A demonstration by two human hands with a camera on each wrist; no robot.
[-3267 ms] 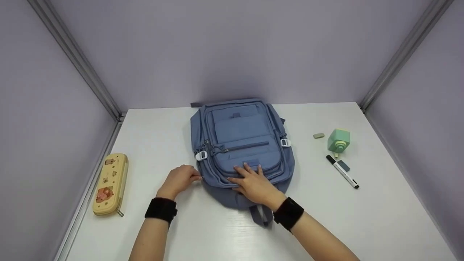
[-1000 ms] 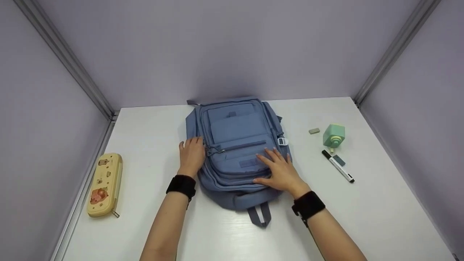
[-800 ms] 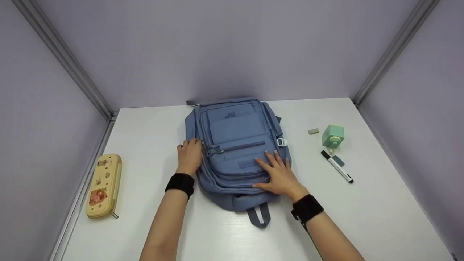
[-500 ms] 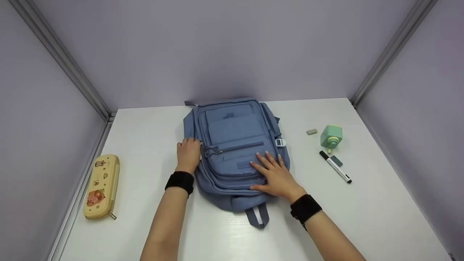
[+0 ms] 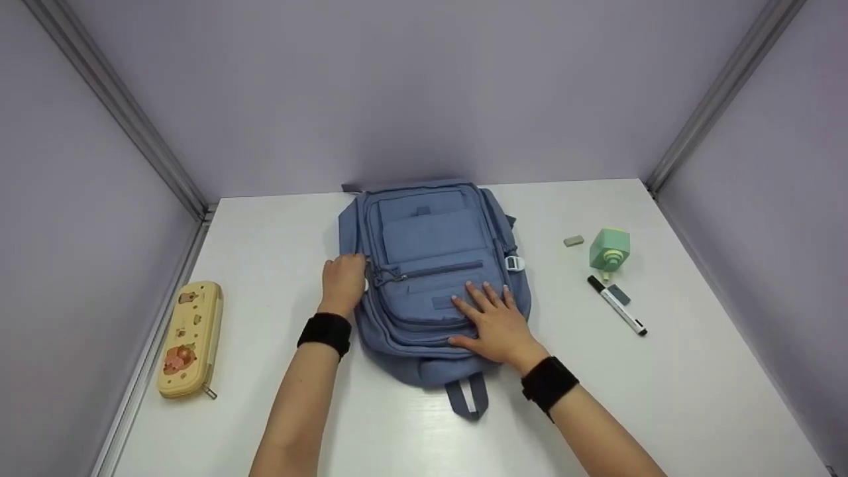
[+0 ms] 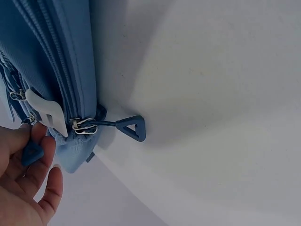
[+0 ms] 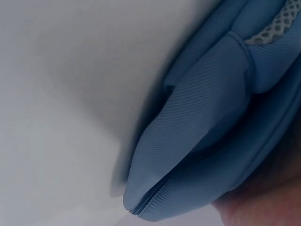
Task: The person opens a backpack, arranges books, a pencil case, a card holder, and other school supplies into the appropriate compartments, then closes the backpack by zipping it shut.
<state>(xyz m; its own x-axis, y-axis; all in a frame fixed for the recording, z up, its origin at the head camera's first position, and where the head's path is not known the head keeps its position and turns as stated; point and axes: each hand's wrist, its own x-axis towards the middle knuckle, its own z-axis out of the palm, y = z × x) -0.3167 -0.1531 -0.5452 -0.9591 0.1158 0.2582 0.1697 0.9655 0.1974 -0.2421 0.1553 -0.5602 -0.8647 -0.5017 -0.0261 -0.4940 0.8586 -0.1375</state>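
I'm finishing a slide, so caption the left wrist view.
Left hand pinching a blue zipper pull near the white buckle on a backpack.

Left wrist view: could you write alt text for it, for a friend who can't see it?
A left hand pinches a triangular zipper pull on a blue backpack. A second pull juts out from the bag's side near a white buckle, with the white table filling most of the picture.
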